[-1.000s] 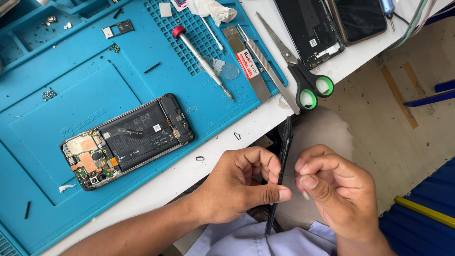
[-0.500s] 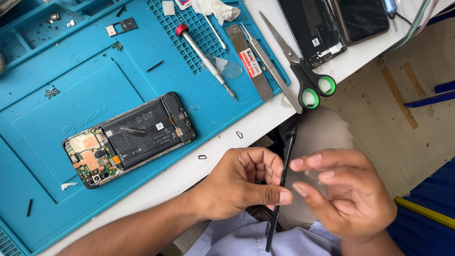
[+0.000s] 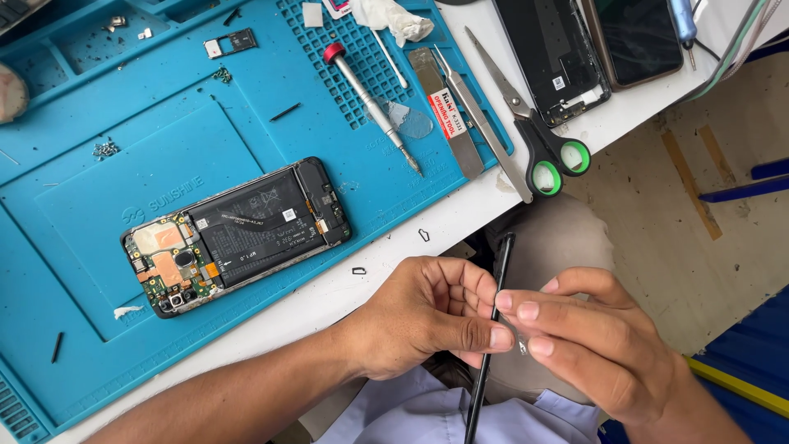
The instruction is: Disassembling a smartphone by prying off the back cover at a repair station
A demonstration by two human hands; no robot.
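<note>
Place: a phone repair workshop, seen from my seat.
Desk: my white desk (image 3: pixel 460 218) carries a blue repair mat (image 3: pixel 246 107).
On the mat: an opened phone (image 3: pixel 238 234), a screwdriver (image 3: pixel 371 107), tweezers (image 3: pixel 485 123).
Beside it: scissors (image 3: pixel 534 131), more phone shells (image 3: pixel 559 57).

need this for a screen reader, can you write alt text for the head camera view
Two bare hands meet at a white table's edge: the left hand holds a thin black strip upright while the right hand pinches at it. On the blue repair mat lie an opened phone, a screwdriver and scissors.
</note>
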